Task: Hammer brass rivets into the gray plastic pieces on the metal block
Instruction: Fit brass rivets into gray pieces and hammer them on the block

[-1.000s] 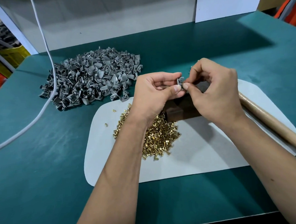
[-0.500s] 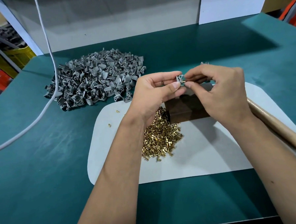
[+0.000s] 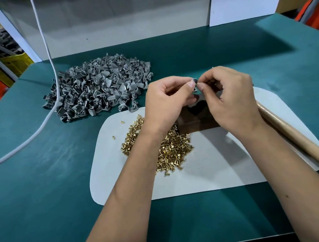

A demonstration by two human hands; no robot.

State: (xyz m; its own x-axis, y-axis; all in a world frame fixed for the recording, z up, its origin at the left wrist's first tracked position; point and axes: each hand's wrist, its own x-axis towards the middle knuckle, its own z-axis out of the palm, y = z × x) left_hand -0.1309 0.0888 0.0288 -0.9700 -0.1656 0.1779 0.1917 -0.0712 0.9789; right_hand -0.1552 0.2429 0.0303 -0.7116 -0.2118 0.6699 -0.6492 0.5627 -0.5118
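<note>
The left hand [image 3: 169, 100] and the right hand [image 3: 229, 98] meet above the metal block [image 3: 195, 119], which stands on the white mat [image 3: 222, 165]. The fingers of the left hand are narrow, pinching one gray plastic piece [image 3: 195, 81]. The right thumb and forefinger are pinched close against it, probably on a brass rivet, but the rivet itself is too small to see. To do this step well, I think the rivet should enter the hole straight and sit fully before the piece goes down on the block. The rivet heap [image 3: 167, 148] lies near and left of the block, the pile of gray pieces [image 3: 98, 90] far left, and the hammer handle [image 3: 294, 137] on the right.
</note>
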